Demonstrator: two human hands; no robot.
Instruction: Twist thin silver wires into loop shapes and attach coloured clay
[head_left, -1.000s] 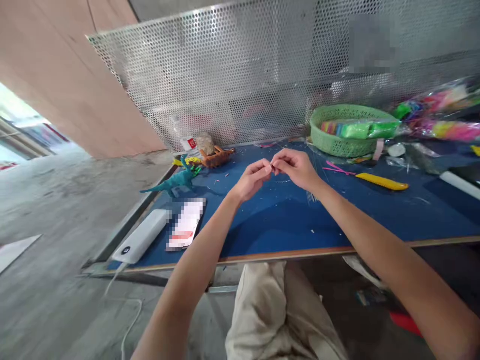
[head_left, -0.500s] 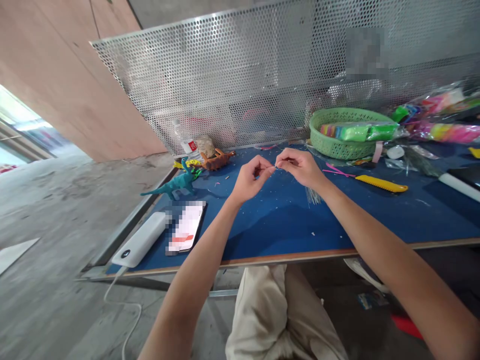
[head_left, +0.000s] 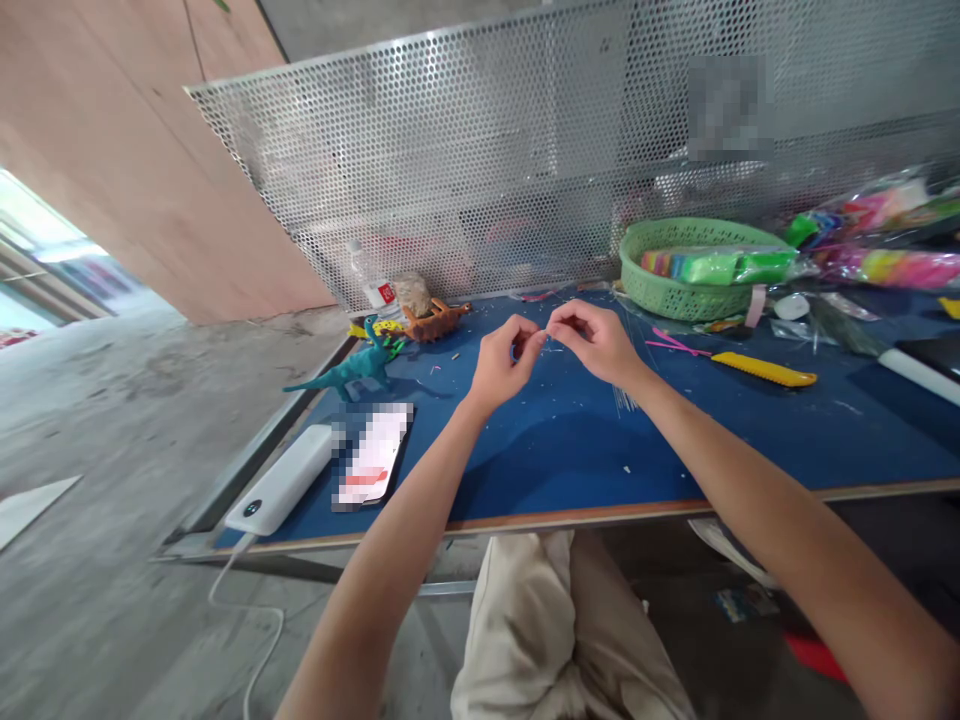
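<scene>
Above the blue tabletop (head_left: pixel 540 450), my left hand (head_left: pixel 506 360) and my right hand (head_left: pixel 596 340) meet fingertip to fingertip. Both are closed in a pinch. Whatever lies between the fingertips is tiny and pale, too small to name. Partly behind my right wrist lies a bundle of thin wires (head_left: pixel 624 400). To the right of that wrist are pink strips (head_left: pixel 675 342) and a yellow utility knife (head_left: pixel 763 368). Small white scraps are scattered on the table around my hands.
At the left stand a teal dinosaur figure (head_left: pixel 352 368), an orange-brown figure (head_left: pixel 435 322) and a water bottle (head_left: pixel 367 275). A phone (head_left: pixel 375 455) and a white power bank (head_left: pixel 285 480) lie nearer. A green basket (head_left: pixel 686 298) holds colourful packets. Perforated metal panel (head_left: pixel 450 150) rises behind.
My right hand has shifted slightly left and turned, and my left hand has moved slightly right. Their fingertips stay together. The things on the table have not moved.
</scene>
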